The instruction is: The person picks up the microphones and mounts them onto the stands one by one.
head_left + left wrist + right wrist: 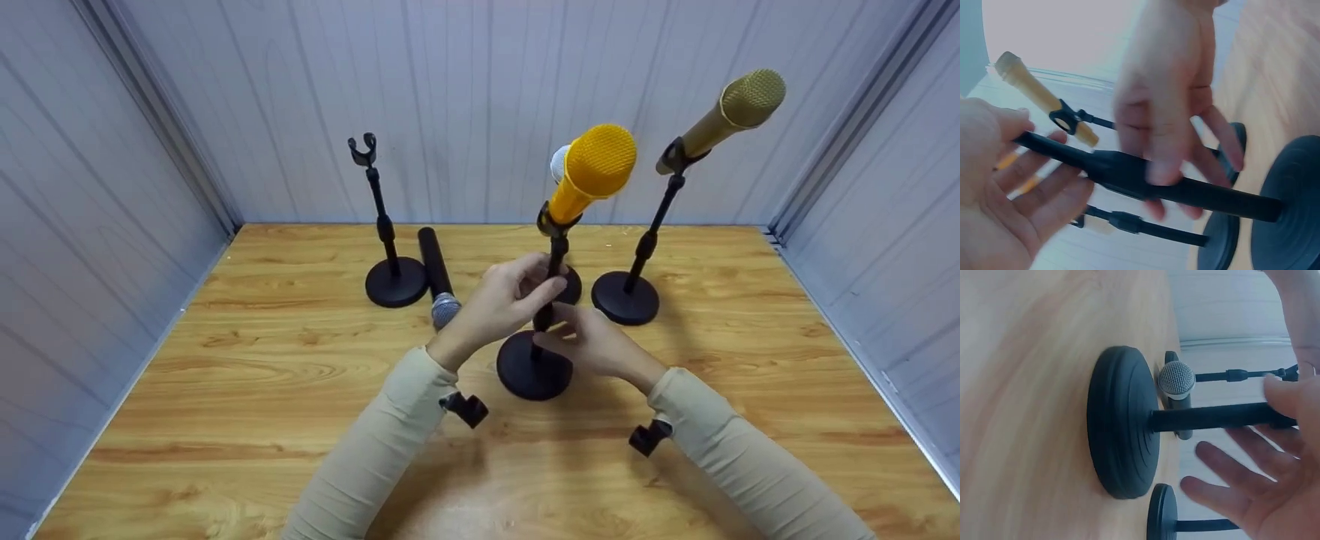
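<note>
In the head view a black microphone stand [534, 367] with an upright pole carries a yellow microphone [600, 161]. My left hand [506, 296] is round the upper pole, thumb in front and fingers behind. Lower down, my right hand [596, 341] has its thumb and fingers round the pole beside the thick collar [1123, 171]. The left wrist view shows the right hand blurred, its thumb over the pole. The left fingers lie fairly straight behind the pole in that view. Several right fingers [1230, 467] spread loosely past the pole in the right wrist view.
A stand with a gold microphone [739, 109] is at the back right. Behind the yellow one, a white microphone [559, 163] is mostly hidden. Further left, an unloaded stand [396, 283] is beside a black microphone [435, 262] lying on the wooden table [262, 360]. Panel walls enclose the table.
</note>
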Demonstrator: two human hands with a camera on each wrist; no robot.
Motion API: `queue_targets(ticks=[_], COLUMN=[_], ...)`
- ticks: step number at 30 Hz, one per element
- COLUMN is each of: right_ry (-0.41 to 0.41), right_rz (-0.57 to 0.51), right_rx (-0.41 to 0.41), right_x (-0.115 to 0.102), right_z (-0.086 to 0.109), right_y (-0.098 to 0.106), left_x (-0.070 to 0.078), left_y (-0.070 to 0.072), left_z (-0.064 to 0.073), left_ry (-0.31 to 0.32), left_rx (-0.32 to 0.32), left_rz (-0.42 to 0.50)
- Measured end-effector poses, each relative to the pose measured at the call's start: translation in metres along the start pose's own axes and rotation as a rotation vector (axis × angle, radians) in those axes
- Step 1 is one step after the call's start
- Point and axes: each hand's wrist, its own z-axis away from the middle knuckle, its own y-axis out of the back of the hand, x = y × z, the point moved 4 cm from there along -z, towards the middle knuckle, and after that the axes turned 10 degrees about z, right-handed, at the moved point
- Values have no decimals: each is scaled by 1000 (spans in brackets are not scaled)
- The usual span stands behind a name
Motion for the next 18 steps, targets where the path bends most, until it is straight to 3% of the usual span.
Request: queue_targets(ticks=[5, 11, 18], right_ry=[-7, 4, 107], right_rz=[56, 250, 422], right_rx=[-120, -229, -232], right_x=[6, 10, 11], right_z=[4, 9, 14], right_y=[-1, -3, -13], left_x=[1, -7, -27], left_y=[4, 4, -6], left_z=[6, 21, 40], left_ry=[143, 294, 427], left_rx=[-70, -137, -190], left_rz=[-122, -259, -425])
